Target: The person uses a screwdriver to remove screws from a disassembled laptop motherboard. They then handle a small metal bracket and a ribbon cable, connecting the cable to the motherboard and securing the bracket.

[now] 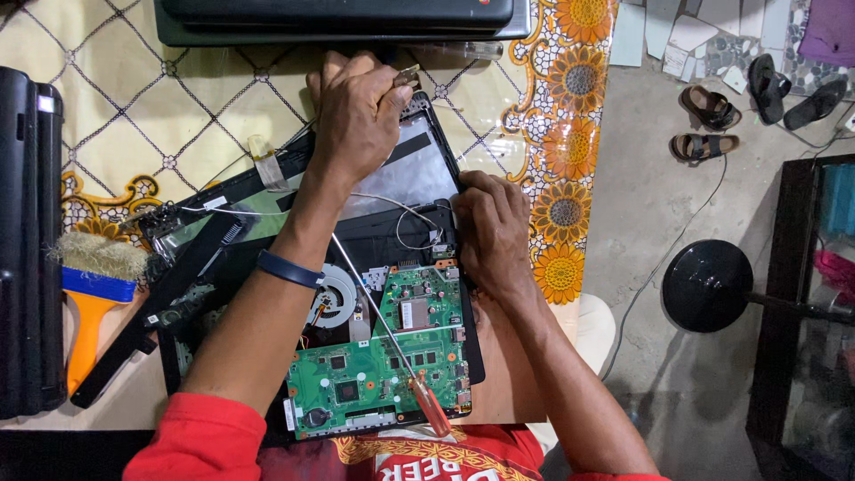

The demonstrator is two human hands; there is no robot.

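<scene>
An opened laptop lies on the table with its green motherboard (383,365) and round cooling fan (335,298) exposed. My left hand (358,116) reaches to the far end of the black lid panel (419,169) and pinches a small metal part at its corner. My right hand (492,233) presses on the laptop's right edge beside the hinge, near thin white wires (405,214). A screwdriver (401,356) with a red handle rests across the motherboard. A dark blue band circles my left wrist.
A paintbrush (89,285) with an orange and blue handle lies at the left beside a black laptop (27,240). Another dark laptop (338,20) sits at the far edge. The sunflower-patterned tablecloth (565,142) ends at the right; sandals (712,111) and a black round stool (708,285) are on the floor.
</scene>
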